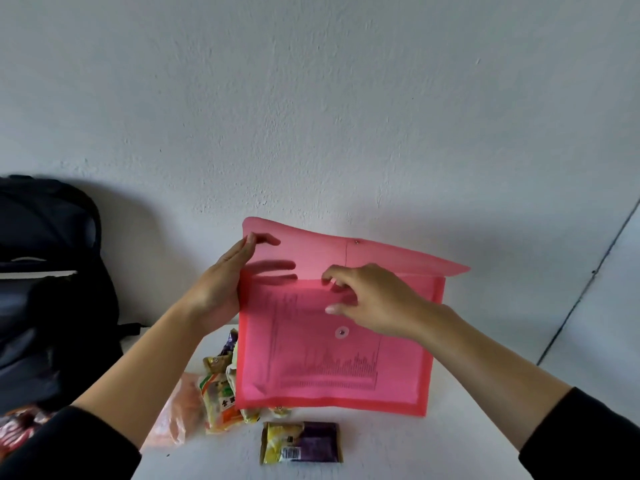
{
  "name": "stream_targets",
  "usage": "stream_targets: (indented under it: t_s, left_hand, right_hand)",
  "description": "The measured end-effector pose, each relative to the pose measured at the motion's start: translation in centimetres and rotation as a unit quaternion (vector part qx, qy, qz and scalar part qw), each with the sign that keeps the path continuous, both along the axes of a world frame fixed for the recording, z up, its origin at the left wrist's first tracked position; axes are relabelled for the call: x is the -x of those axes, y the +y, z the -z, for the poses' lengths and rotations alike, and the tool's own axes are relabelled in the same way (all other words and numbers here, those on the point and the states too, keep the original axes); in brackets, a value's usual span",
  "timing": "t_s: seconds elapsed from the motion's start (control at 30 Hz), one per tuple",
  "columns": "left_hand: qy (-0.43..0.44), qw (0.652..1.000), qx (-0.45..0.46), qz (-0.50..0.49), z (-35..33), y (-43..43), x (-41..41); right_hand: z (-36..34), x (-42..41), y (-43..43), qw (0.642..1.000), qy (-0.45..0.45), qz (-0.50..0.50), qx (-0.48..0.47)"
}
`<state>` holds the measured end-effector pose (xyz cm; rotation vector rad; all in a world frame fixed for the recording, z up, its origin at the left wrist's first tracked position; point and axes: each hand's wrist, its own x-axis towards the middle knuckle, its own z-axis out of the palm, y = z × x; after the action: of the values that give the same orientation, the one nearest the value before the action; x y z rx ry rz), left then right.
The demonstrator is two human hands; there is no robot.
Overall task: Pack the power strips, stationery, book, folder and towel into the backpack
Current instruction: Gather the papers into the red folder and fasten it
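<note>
Upright over the table (433,448), the pink folder (398,382) hangs between both hands with its flap (388,254) raised and printed paper (329,358) showing through its front. The left hand (221,285) grips the left edge, thumb in front, fingers behind the flap. The right hand (374,299) pinches the pocket's top edge, fingers curled over it. The dark backpack (45,289) stands well apart at the left. Snack packets (221,393) lie below the folder.

A plain grey-white plastered wall (311,98) rises behind a white table (398,445), evenly lit by soft light.
</note>
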<state>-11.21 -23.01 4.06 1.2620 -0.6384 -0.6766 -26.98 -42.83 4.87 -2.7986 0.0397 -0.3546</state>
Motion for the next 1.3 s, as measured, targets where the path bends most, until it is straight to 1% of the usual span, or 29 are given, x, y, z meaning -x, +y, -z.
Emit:
stream_targets:
  t_s: [0.03,0.13,0.23,0.33,0.4,0.5,0.63,0.7,0.73,0.77,0.8,0.83,0.9,0.93,0.97,1.1,1.23,1.27,1.3]
  left_hand:
    - [-0.005,1.0,0.0,0.004,0.2,0.0,-0.1]
    - [-0.048,0.998,-0.022,0.024,0.7,0.3,-0.4]
    - [-0.09,0.994,-0.043,0.046,0.8,1.0,-0.6]
    - [-0.179,0.979,-0.082,0.053,1.2,1.4,-0.8]
    - [-0.229,0.97,-0.078,0.028,1.9,1.3,-0.6]
    - [-0.233,0.971,-0.05,-0.031,2.2,1.0,-0.4]
    - [-0.229,0.973,-0.024,-0.032,1.8,0.7,0.0]
    - [-0.23,0.972,-0.019,-0.034,1.7,0.9,0.0]
    - [-0.237,0.97,-0.029,-0.036,1.8,1.0,-0.2]
    - [-0.245,0.968,-0.046,-0.03,2.1,1.2,-0.4]
    - [-0.253,0.965,-0.063,-0.019,2.4,1.4,-0.6]
    - [-0.256,0.963,-0.08,-0.009,2.6,1.5,-0.7]
    - [-0.259,0.959,-0.113,0.005,2.6,1.5,-0.6]
    - [-0.255,0.959,-0.124,0.013,2.4,1.6,-0.5]
    - [-0.243,0.961,-0.128,0.027,2.3,1.7,-0.3]
    - [-0.177,0.972,-0.117,0.096,1.6,2.2,0.4]
    - [-0.182,0.963,-0.108,0.165,0.9,2.8,0.1]
    - [-0.191,0.962,-0.112,0.16,0.7,2.7,0.2]
    - [-0.217,0.96,-0.118,0.131,0.5,2.4,0.3]
  right_hand:
    - [0.2,-0.1,0.0,1.0,0.006,-0.003,0.009]
    - [0.7,-0.2,-0.5,0.998,-0.055,0.005,0.001]
    - [1.3,-0.3,-0.8,0.996,-0.092,0.008,-0.01]
    - [2.4,-0.4,-0.8,0.991,-0.128,0.016,-0.021]
    - [2.9,-0.2,-0.8,0.985,-0.167,0.017,-0.028]
    - [3.1,0.7,-0.3,0.96,-0.268,0.0,-0.084]
    - [2.1,2.6,0.3,0.905,-0.385,0.014,-0.183]
    - [1.8,3.2,-0.2,0.882,-0.429,0.044,-0.187]
    - [1.8,3.2,-0.8,0.882,-0.438,0.067,-0.162]
    - [2.0,3.0,-1.3,0.89,-0.429,0.088,-0.131]
    - [2.3,2.7,-1.8,0.906,-0.396,0.105,-0.103]
    - [2.9,2.4,-2.2,0.928,-0.345,0.113,-0.081]
    - [4.4,2.2,-2.7,0.963,-0.235,0.11,-0.071]
    - [5.2,2.1,-2.7,0.972,-0.197,0.107,-0.075]
    - [5.9,2.2,-2.7,0.975,-0.177,0.108,-0.079]
    - [7.2,1.6,-2.0,0.965,-0.178,0.142,-0.133]
    - [7.2,-0.1,-0.9,0.961,-0.202,0.134,-0.134]
    - [7.2,-0.4,-0.8,0.961,-0.193,0.135,-0.143]
    - [7.3,-0.7,-0.8,0.962,-0.186,0.131,-0.149]
